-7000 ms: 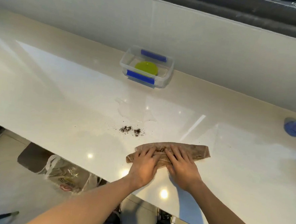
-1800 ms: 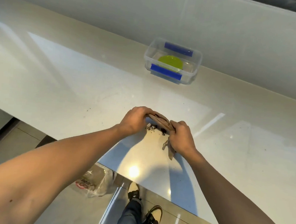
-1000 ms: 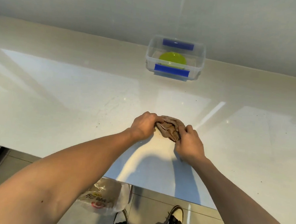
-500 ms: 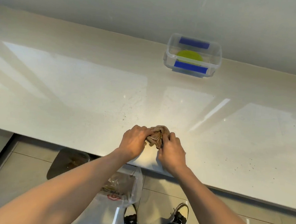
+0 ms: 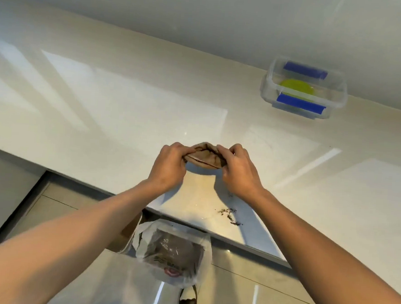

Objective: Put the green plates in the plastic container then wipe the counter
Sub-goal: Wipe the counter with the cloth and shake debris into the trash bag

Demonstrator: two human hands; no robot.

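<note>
Both hands are closed on one brown cloth point(image 5: 205, 157): the left hand point(image 5: 170, 165) pinches its left end and the right hand point(image 5: 238, 171) pinches its right end, so that the cloth is bunched into a pouch held between them. It appears to be lifted just above the counter point(image 5: 102, 111), since a shadow is seen beneath it, though contact cannot be ruled out.

The first part of the task is judged to be done. A green plate point(image 5: 297, 87) is seen lying inside the clear plastic container point(image 5: 303, 89) with blue clips, which stands at the far right of the counter against the wall. Whether more than one plate is stacked there cannot be told. No green plate is seen elsewhere on the counter.

The wiping is judged to be well along but not complete. Most of the surface is seen glossy and bare, yet a small scatter of dark crumbs point(image 5: 229, 215) is left near the front edge, below and to the right of the hands, beside what looks like a faint wet smear. A plastic bag point(image 5: 173, 252) is seen on the floor just under that edge, holding dark material. The cloth is probably to be emptied there, and the last crumbs are still to be gathered.
</note>
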